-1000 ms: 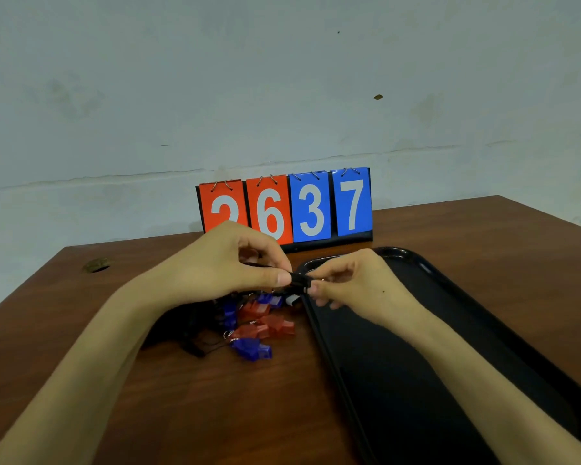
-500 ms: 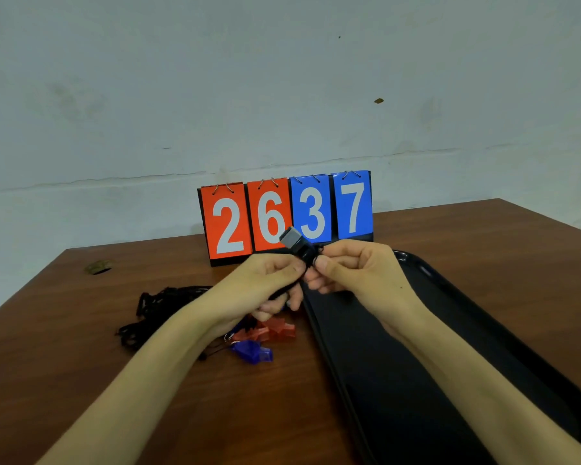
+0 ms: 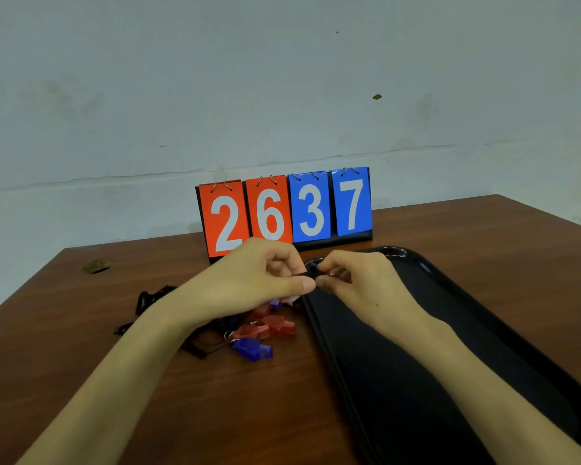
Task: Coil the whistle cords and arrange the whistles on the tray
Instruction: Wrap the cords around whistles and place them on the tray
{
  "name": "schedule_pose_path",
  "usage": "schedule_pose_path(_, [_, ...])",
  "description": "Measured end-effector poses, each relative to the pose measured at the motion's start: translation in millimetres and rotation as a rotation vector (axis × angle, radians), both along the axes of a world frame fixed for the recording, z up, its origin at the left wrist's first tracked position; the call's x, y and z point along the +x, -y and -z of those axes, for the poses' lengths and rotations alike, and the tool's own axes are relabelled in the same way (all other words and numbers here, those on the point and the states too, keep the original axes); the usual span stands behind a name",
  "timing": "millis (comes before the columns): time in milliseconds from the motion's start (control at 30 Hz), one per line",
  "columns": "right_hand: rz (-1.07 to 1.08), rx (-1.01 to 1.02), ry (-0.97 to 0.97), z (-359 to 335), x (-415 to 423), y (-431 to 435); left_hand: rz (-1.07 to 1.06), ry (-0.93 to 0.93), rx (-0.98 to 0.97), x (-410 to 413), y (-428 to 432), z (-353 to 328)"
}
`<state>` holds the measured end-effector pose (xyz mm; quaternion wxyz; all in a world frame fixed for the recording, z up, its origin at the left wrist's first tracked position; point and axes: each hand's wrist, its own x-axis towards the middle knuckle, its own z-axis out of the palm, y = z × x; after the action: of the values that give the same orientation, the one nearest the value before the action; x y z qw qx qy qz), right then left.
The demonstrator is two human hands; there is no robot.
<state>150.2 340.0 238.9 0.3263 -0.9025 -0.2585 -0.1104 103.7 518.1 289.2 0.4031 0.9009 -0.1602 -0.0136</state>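
two bare hands meet above the far left corner of one black tray [image 3: 450, 297], which lies on the right part of a brown table [image 3: 47, 330]. the left hand [image 3: 259, 280] has its fingers curled and its thumb stretched rightward, pinching one small black item [image 3: 307, 273]. the right hand [image 3: 359, 286] pinches the same item from the other side with curled fingers, so that the two thumb tips nearly touch. whether the item is a whistle body or part of a cord cannot be told. on the table just left of the tray's rim, partly under the left hand, lies one heap of whistles [image 3: 265, 330]. at least two red ones and one blue one [image 3: 252, 351] show plainly; the full count is hidden by the hand. one tangle of black cords [image 3: 151, 298] runs left from the heap. behind the hands stands one scoreboard [image 3: 282, 213] with four flip cards: two orange, reading 2 and 6, and two blue, reading 3 and 7. one round hole [image 3: 96, 266] marks the table's far left.
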Motion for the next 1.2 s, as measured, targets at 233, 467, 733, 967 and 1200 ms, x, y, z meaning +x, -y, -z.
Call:
schedule_pose_path(233, [-0.301,0.148,-0.213,-3.7,-10.2,-6.2,-0.115,0.078,-0.047,5.4,-17.5,-2.6])
schedule_pose_path(467, [-0.381,0.386,-0.305,-9.2,-11.5,-5.0,-0.145,-0.044,-0.106,11.5,-20.6,8.2])
schedule_pose_path(733, [-0.257,0.636,-0.264,-11.4,-8.5,-3.5,-0.071,-0.263,-0.267,9.7,-8.7,15.5])
schedule_pose_path(967, [-0.003,0.613,-0.158,-5.0,-1.6,-2.2,-0.106,-0.167,-0.16,12.1,6.1,25.1])
schedule_pose_path(1200, [0.175,0.23,0.065,3.4,2.9,-0.4,-0.104,-0.054,-0.024,9.9,7.6,19.8])
